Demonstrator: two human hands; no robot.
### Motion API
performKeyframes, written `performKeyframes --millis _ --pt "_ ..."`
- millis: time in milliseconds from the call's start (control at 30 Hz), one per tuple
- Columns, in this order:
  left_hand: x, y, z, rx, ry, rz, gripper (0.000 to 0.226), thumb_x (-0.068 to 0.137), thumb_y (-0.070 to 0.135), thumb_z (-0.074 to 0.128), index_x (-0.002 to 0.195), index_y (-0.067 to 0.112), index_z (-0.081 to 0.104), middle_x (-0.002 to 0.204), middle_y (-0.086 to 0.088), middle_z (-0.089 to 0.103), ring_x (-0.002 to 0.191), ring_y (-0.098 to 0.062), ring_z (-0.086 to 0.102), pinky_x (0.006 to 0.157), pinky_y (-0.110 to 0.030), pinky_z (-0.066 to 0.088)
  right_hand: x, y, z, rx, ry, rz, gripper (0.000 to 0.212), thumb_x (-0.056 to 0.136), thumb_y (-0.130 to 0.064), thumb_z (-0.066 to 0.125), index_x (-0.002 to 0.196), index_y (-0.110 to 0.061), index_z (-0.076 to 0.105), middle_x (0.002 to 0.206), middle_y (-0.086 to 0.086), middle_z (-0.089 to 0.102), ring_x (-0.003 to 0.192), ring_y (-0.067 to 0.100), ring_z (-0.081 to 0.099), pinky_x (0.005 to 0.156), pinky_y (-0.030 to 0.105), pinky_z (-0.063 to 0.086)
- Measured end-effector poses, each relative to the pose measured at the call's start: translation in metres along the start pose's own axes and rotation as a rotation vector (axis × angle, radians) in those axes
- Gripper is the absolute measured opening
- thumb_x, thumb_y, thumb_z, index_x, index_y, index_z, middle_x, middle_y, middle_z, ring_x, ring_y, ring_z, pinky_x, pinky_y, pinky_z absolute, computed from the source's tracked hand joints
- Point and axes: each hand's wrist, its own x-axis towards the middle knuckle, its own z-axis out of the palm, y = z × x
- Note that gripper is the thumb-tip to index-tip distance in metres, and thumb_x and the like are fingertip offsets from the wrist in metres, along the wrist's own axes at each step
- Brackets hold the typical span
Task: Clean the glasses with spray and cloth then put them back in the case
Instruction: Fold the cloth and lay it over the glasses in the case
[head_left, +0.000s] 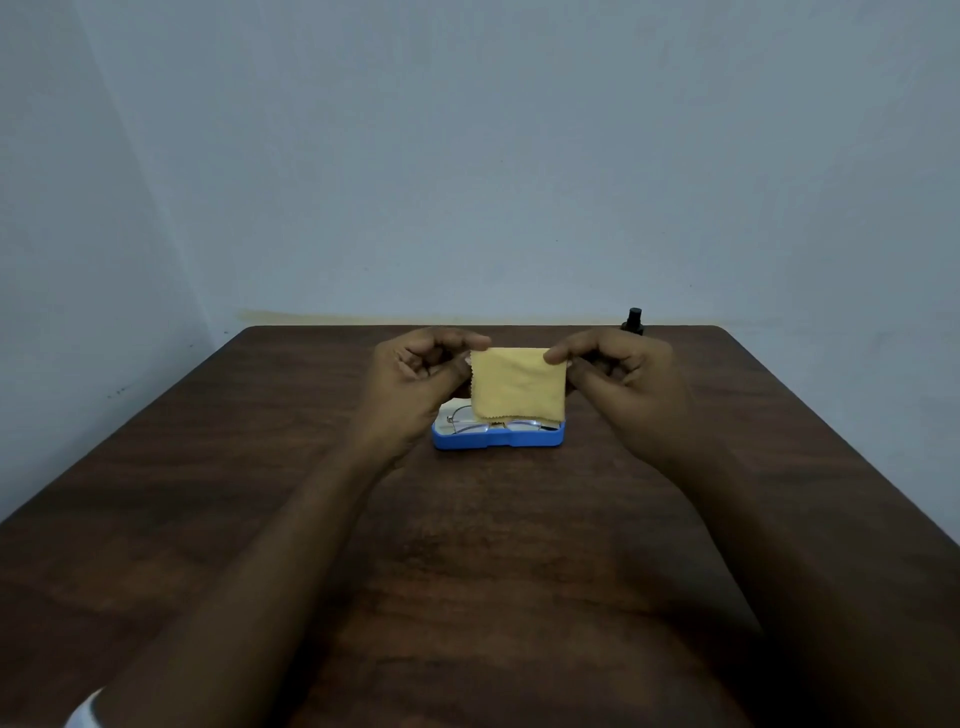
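While the cloth (517, 384) hangs over the case (498, 440): it is held up flat by its two upper corners, and its zigzag lower edge comes down in front of the open blue case.
Left hand (421, 364): thumb and forefinger pinch the upper left corner of the cloth; the other fingers are loosely curled and hold nothing more.
Right hand (618, 369): it pinches the upper right corner in the same way.
Glasses (467, 423): they lie inside the open case, near the middle of the counter (260, 467); the cloth hides a part of them.
Step in hand: I judge that the cloth is being spread out and that the cleaning itself has not yet begun.
How to do it well: keep the cloth lightly stretched between the two pinches so that it does not fold. Lay it on the counter beside the case, not over the glasses. Then take the glasses by the frame, not by the lenses.
Spray bottle (634, 319): small and dark, at the far right edge of the counter, just behind the right hand, which hides its lower part.
In the way: the cloth blocks the view of the glasses, and both hands are busy with it, so one must let go before it can reach the bottle.
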Motion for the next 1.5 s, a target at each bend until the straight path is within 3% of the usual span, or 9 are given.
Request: performKeyframes --millis 200,567,800,933,1033,1167,1267,1367,1500 --pt "0.001 -0.002 -0.002 0.034 0.012 -0.009 0.031 0.099 -0.012 0.058 0.095 0.013 0.077 0.097 0.006 0.081 0.090 -0.009 0.076 0.073 -0.023 0.060 -0.001 -0.004 -0.001 -0.058 -0.040 -0.047 0.032 0.096 0.004 0.062 0.108 -0.024 0.073 0.100 -0.018 0.074 0.091 0.010 0.072 0.082 0.034 0.061" --pt "0.000 -0.005 0.000 0.047 0.010 0.005 0.035 0.097 -0.016 0.056 0.093 0.011 0.079 0.093 0.005 0.081 0.088 -0.012 0.075 0.077 -0.025 0.060 0.000 0.005 -0.001 0.000 0.040 -0.043 0.027 0.095 0.010 0.059 0.094 -0.012 0.075 0.103 0.001 0.078 0.100 0.016 0.074 0.087 0.042 0.061" --pt "-0.001 -0.003 0.000 0.092 -0.020 0.068 0.035 0.097 -0.015 0.057 0.098 0.011 0.080 0.096 0.002 0.081 0.093 -0.015 0.077 0.081 -0.025 0.060 0.003 0.010 0.004 0.203 0.073 0.092 0.024 0.096 0.011 0.058 0.091 -0.009 0.072 0.086 0.006 0.075 0.079 0.028 0.073 0.075 0.042 0.063" --pt "-0.002 -0.003 0.001 0.138 -0.023 0.098 0.031 0.096 -0.017 0.057 0.102 0.004 0.079 0.098 -0.001 0.079 0.095 -0.011 0.076 0.081 -0.022 0.059 0.004 0.014 0.007 0.275 0.082 0.185 0.024 0.096 0.009 0.059 0.089 -0.010 0.071 0.072 0.001 0.069 0.072 0.022 0.069 0.069 0.038 0.059" --pt "-0.002 -0.003 0.002 0.136 -0.021 0.088 0.030 0.097 -0.016 0.057 0.101 0.004 0.079 0.099 0.001 0.079 0.095 -0.010 0.076 0.081 -0.021 0.059 0.004 0.015 0.008 0.307 0.083 0.204 0.026 0.095 0.009 0.060 0.087 -0.012 0.072 0.073 0.007 0.069 0.071 0.021 0.068 0.068 0.035 0.058" --pt "-0.001 -0.002 0.001 0.133 -0.019 0.049 0.028 0.099 -0.011 0.056 0.103 0.005 0.078 0.104 -0.001 0.079 0.100 -0.011 0.075 0.082 -0.022 0.059 0.004 0.014 0.008 0.311 0.068 0.194 0.025 0.096 0.008 0.060 0.087 -0.012 0.072 0.077 0.001 0.073 0.073 0.017 0.071 0.070 0.034 0.059" --pt "-0.001 -0.001 0.000 0.093 -0.019 0.015 0.030 0.100 -0.009 0.055 0.101 0.008 0.079 0.102 0.001 0.080 0.102 -0.013 0.074 0.082 -0.025 0.059 0.004 0.013 0.008 0.327 0.071 0.210 0.029 0.096 0.009 0.060 0.084 -0.014 0.073 0.088 0.009 0.076 0.081 0.021 0.073 0.072 0.034 0.060" --pt "-0.004 0.001 0.002 0.073 -0.019 0.016 0.021 0.095 -0.004 0.067 0.102 0.012 0.079 0.100 0.003 0.081 0.097 -0.011 0.074 0.080 -0.023 0.059 0.004 0.014 0.008 0.345 0.071 0.235 0.031 0.096 0.007 0.060 0.082 -0.017 0.074 0.095 0.013 0.075 0.086 0.024 0.072 0.076 0.039 0.060" --pt "-0.007 0.003 0.007 0.092 -0.018 0.006 0.027 0.087 0.000 0.080 0.108 0.017 0.078 0.088 0.011 0.078 0.081 -0.010 0.068 0.075 -0.020 0.059 0.003 0.015 0.011 0.390 0.080 0.280 0.026 0.099 0.003 0.060 0.086 -0.016 0.073 0.086 0.009 0.072 0.080 0.023 0.068 0.079 0.047 0.058"
